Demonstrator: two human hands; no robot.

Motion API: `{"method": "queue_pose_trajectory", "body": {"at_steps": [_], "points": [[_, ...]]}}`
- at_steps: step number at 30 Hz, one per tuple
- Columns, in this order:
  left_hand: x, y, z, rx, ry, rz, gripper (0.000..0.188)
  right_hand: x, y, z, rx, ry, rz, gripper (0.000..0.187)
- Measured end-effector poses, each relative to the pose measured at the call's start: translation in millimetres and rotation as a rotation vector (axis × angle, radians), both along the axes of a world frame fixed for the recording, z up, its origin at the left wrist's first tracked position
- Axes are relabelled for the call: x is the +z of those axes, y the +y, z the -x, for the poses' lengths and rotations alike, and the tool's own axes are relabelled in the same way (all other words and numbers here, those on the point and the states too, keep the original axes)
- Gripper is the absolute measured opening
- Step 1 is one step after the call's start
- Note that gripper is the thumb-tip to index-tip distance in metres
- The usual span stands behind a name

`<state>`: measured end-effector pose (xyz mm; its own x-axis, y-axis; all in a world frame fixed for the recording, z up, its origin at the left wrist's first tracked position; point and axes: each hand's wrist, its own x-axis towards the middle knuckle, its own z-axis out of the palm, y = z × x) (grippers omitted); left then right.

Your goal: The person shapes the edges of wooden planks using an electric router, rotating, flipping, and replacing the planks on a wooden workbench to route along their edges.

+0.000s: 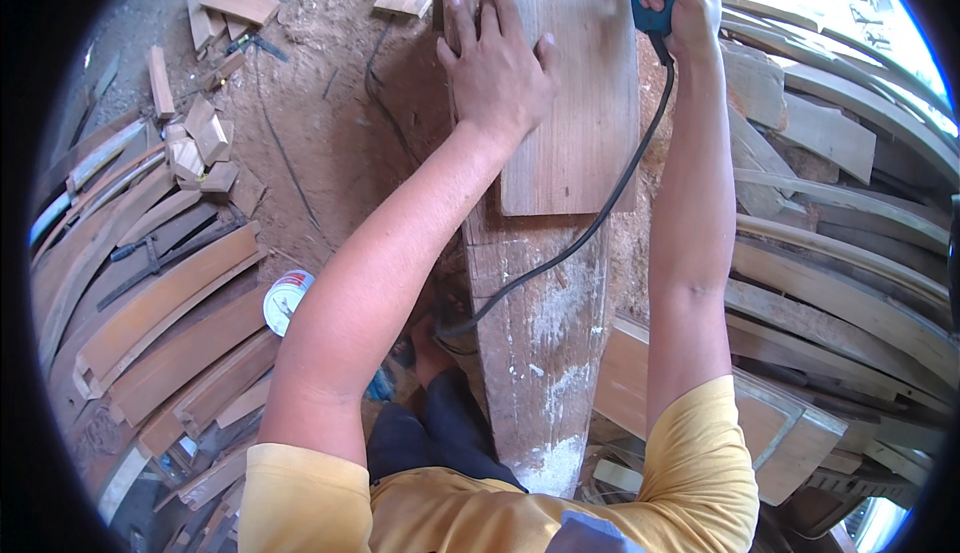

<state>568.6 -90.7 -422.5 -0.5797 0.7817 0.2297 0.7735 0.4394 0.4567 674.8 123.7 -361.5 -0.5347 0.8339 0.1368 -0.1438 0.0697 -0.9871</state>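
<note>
Partly under the spread left hand [500, 68] lies a board [575, 138], the right hand [690, 8] gripping a teal tool [652, 18].

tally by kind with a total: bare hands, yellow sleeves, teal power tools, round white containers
Bare hands: 2 (left hand, right hand)
Yellow sleeves: 2 (left sleeve, right sleeve)
Teal corded power tool: 1
Round white container: 1
Total: 6

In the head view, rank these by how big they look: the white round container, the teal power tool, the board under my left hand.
Largest to smallest, by visible parts:
1. Board
2. Teal power tool
3. White round container
</note>
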Motion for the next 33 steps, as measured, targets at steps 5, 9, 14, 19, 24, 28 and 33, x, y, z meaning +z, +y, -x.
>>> {"method": "queue_pose_trajectory", "body": {"at_steps": [5,9,14,19,24,28,33], "points": [[3.2,2.4,0.2,-0.005,0.003,0.01,0.08,-5.2,15.7,5.0,-0.018,-0.011,0.055,0.011],[9.7,7.7,-1.7,-0.003,-0.015,0.002,0.08,-1.6,36.0,9.6,-0.055,-0.072,0.059,0.01],[19.1,14.5,-4.3,-0.025,-0.022,-0.038,0.078,3.9,62.6,23.8,-0.027,-0.039,0.001,0.007],[23.6,25.4,-13.1,0.017,-0.097,-0.007,0.079,11.7,70.7,23.2,-0.223,-0.13,-0.201,0.026],[16.7,27.2,-12.4,0.037,-0.131,-0.043,0.075,35.0,9.8,-37.3,-0.228,-0.184,-0.228,0.027],[14.3,29.2,-15.7,0.037,-0.109,-0.071,0.072,42.7,-91.0,-149.6,-0.148,-0.328,-0.115,0.033],[31.1,27.5,-25.9,0.086,-0.081,-0.086,0.07,41.1,-251.7,-270.4,-0.212,-0.262,0.169,0.033]]}}
